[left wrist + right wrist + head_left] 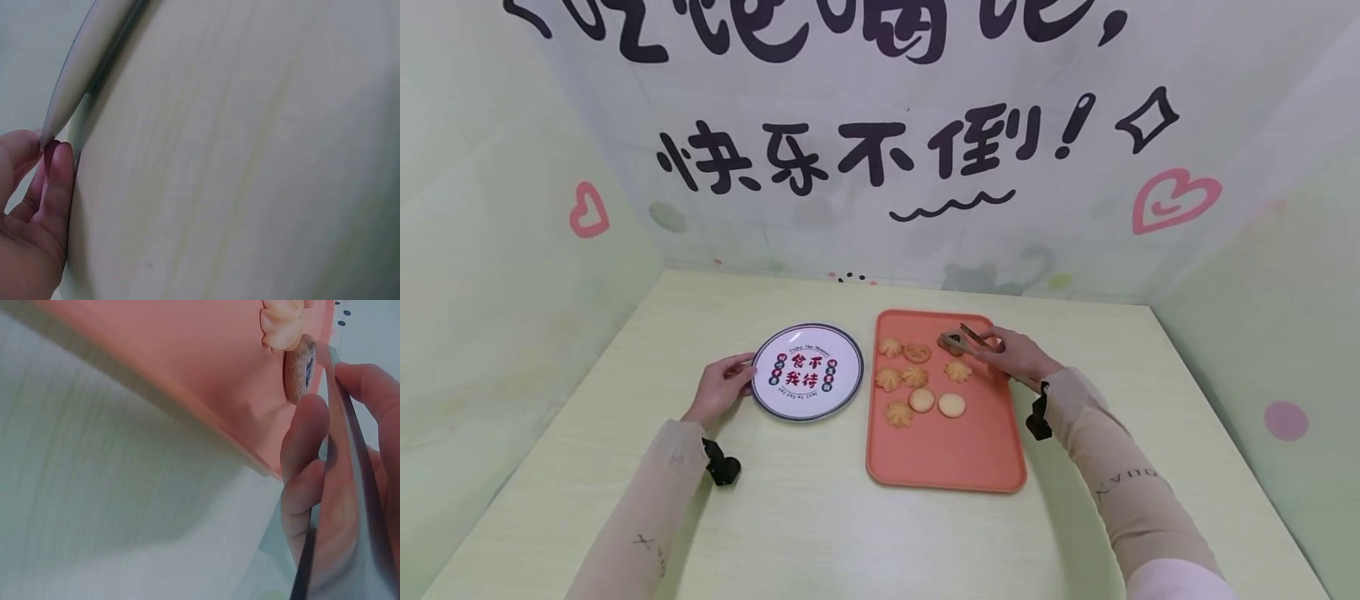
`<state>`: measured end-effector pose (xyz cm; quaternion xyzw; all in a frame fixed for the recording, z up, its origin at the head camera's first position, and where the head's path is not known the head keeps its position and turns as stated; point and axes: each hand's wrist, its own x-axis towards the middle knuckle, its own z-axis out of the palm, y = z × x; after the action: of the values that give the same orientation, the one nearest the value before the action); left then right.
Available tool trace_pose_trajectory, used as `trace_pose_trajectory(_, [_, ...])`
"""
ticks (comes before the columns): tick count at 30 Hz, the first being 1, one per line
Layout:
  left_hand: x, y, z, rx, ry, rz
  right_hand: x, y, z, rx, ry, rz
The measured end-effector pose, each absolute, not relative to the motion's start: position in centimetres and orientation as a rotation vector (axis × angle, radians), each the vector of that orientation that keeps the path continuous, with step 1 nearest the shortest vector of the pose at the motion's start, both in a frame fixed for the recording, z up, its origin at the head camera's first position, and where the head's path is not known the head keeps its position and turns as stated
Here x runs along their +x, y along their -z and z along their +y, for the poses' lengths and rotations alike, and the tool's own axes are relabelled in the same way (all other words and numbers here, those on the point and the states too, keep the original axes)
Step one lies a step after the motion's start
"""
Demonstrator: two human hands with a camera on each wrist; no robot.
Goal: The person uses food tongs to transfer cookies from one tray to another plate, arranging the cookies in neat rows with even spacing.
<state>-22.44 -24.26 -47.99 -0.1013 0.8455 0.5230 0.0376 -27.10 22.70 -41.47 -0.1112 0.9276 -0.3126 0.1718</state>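
My left hand point(721, 388) pinches the left rim of a white round plate point(808, 400) with a dark edge and red lettering. In the left wrist view, the plate point(94, 56) is seen edge-on, its rim between thumb and fingers. My right hand point(1021, 357) grips shiny metal tongs point(342, 481) over the far right of an orange tray point(943, 458). The tips are at a round cookie with a dark centre point(300, 372). Whether they clasp it I cannot tell. Beside it on the tray lies a flower-shaped cookie point(957, 371).
Several more cookies lie on the tray's far half: flower-shaped ones point(898, 414), plain round ones point(952, 405) and a browner round one point(917, 353). Plate and tray stand side by side on a pale wooden table point(790, 517). Printed cloth walls point(865, 242) rise behind and at both sides.
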Motion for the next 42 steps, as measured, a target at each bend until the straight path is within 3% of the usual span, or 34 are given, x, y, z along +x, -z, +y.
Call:
trace_pose_trajectory(12, [-22.6,48.2,-24.4,-0.313,-1.607,2.6,-26.1,42.7,21.8,-0.126,1.078,2.596])
trace_pose_trajectory(27, [-22.7,48.1,-24.3,-0.308,-1.606,2.596,-25.4,42.8,26.3,-0.258,1.05,2.594])
trace_pose_trajectory(42, [-22.6,48.3,-24.3,-0.352,-1.59,2.603,-24.8,42.9,26.3,-0.319,1.102,2.513])
